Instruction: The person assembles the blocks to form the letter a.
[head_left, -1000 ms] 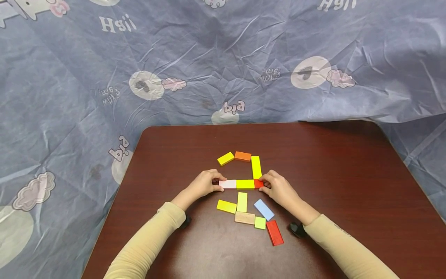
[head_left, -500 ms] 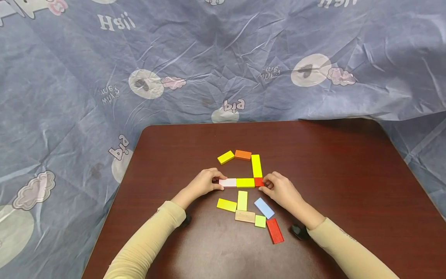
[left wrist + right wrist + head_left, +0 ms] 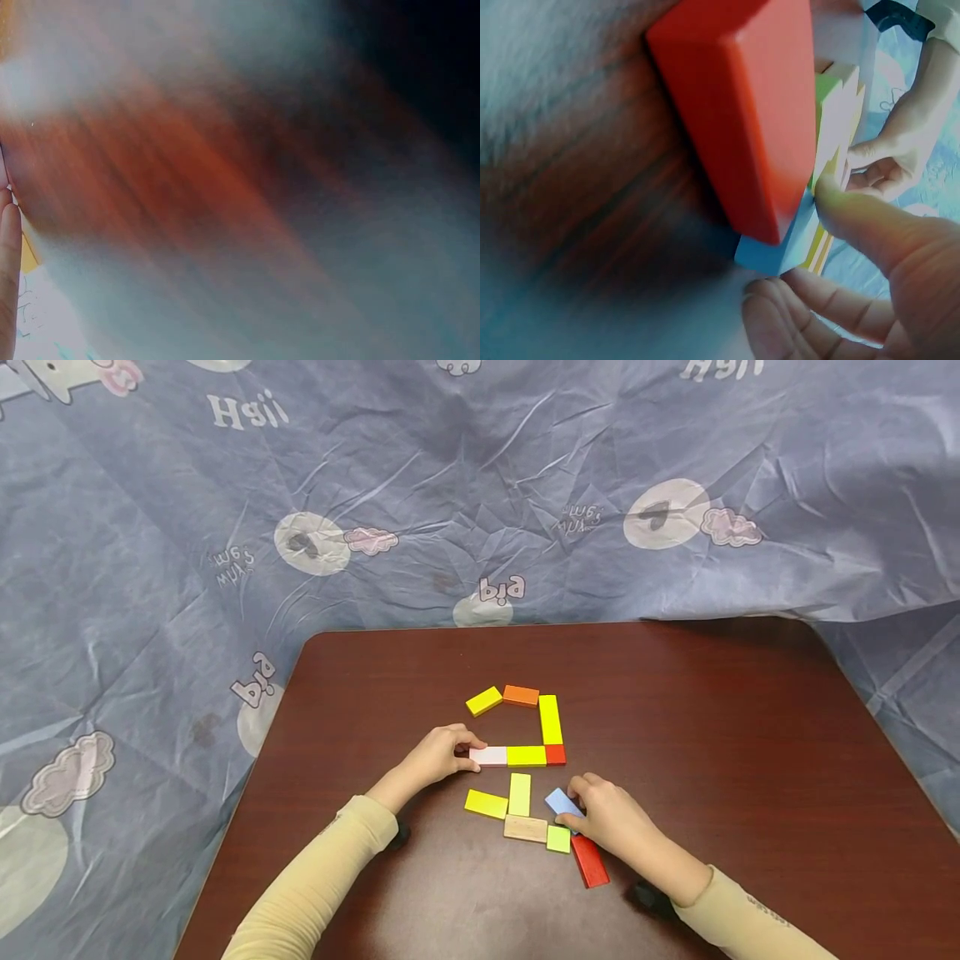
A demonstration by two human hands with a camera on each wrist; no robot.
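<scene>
In the head view my left hand [image 3: 435,756] pinches the left end of a pale pink block [image 3: 489,756]. That block lies in a straight row with a yellow block [image 3: 527,756] and a small red block [image 3: 555,754]. My right hand [image 3: 611,814] has thumb and fingers about a light blue block [image 3: 562,802], which lies slanted on the table. In the right wrist view the thumb [image 3: 862,221] meets the blue block [image 3: 769,255] on one side, with the fingers at its other side. A long red block [image 3: 590,861] lies just below the right hand.
A yellow block [image 3: 551,720] stands off the row's right end, leading to an orange block [image 3: 521,695] and another yellow block [image 3: 483,701]. Nearer lie a light yellow block [image 3: 520,794], a yellow block [image 3: 486,803], a bare wood block [image 3: 525,828] and a green block [image 3: 558,838].
My right hand has left the small red block and moved nearer to the body, onto the light blue block. The left hand stays at the pink block.
</scene>
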